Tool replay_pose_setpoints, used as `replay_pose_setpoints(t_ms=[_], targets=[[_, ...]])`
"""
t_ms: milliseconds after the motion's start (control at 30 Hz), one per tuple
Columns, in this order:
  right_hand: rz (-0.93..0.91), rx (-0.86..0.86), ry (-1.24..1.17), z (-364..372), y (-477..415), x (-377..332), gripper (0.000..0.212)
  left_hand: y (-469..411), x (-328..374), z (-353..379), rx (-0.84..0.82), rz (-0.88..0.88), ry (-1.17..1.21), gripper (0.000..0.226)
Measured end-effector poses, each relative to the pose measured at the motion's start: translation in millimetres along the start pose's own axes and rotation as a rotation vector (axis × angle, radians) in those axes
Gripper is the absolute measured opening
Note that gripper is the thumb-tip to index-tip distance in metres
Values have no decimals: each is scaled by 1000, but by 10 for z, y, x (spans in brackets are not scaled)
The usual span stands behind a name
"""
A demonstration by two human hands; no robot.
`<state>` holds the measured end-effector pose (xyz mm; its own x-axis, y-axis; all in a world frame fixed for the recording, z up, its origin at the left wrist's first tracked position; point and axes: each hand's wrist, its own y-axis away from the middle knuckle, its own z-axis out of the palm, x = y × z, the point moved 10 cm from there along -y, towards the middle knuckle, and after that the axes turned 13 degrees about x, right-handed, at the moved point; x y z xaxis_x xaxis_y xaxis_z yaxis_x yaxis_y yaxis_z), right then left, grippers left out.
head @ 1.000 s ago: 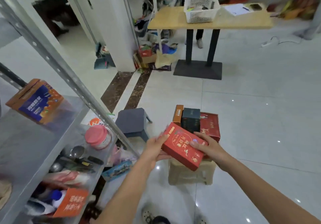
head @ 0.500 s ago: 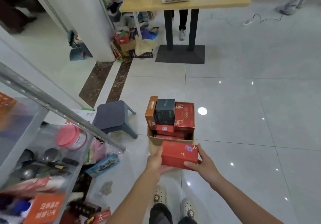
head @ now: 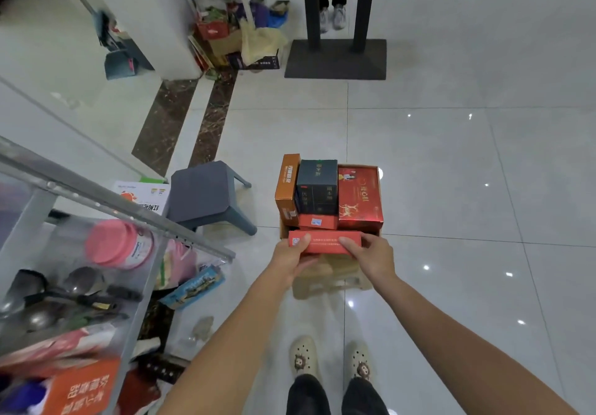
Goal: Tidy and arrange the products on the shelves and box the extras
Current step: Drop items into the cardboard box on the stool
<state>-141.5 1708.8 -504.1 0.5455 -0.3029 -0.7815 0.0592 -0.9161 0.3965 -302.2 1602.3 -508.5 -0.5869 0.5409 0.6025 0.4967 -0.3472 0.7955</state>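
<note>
- A view from a head-worn camera, looking down at a person's two bare forearms over a glossy white tiled floor.
- Both hands hold one long red box [head: 324, 242], turned crosswise with a narrow side facing up.
- The left hand [head: 292, 255] has its grip closed around the box's left end, with the thumb lying on top.
- The right hand [head: 371, 255] has its grip closed around the right end, with fingers curled over the upper face.
- The red box is at the near edge of an open cardboard carton [head: 335, 264]. I cannot tell whether it rests on the carton or hangs just above it.
- The carton sits on a low beige stool [head: 325, 287] directly in front of the person's cream clogs [head: 303, 358].
- Packed in the carton, left to right, are an orange box [head: 286, 189] standing on edge, a dark box [head: 317, 185] and a large red box [head: 359, 195] printed with gold deer.
- A small red box [head: 317, 221] lies under the dark one, just beyond the held box.
- A grey stool [head: 206, 194] stands to the left of the carton.
- At far left is a metal shelf unit [head: 96, 202] holding a pink-lidded jar [head: 117, 243], metal ladles [head: 64, 289] and an orange pack [head: 80, 385].
- Further away is the black base of a table [head: 335, 58], with another person's feet [head: 332, 16] behind it.
</note>
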Motion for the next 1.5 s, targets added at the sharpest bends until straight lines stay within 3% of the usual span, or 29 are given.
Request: replay_pose_setpoints(t_ms=[267,467,633,867,1000,1267,1367,1500], targets=[[19,54,42,121,-93,25,32,-317,91,-20,41,55,-104,39],[53,75,207,188,-222,36,40,-529,136,-40,106,19,-175,40],[106,-8,377,283,-296,199,44,-687,-1,-32,145,-1,-271,40],[99,120,691,313,-394,289,49,-854,-129,-43,179,-30,-493,29],[85,149,795,395,-437,331,50,-932,-218,-73,233,-50,-505,25],[19,138,929,489,-513,308,52,-1087,-305,-80,265,-37,-554,35],[-97,72,955,483,-385,230,55,-969,-259,-77,236,120,-745,48],[-538,18,966,151,113,-46,41,-319,-124,-290,123,608,-1176,66]])
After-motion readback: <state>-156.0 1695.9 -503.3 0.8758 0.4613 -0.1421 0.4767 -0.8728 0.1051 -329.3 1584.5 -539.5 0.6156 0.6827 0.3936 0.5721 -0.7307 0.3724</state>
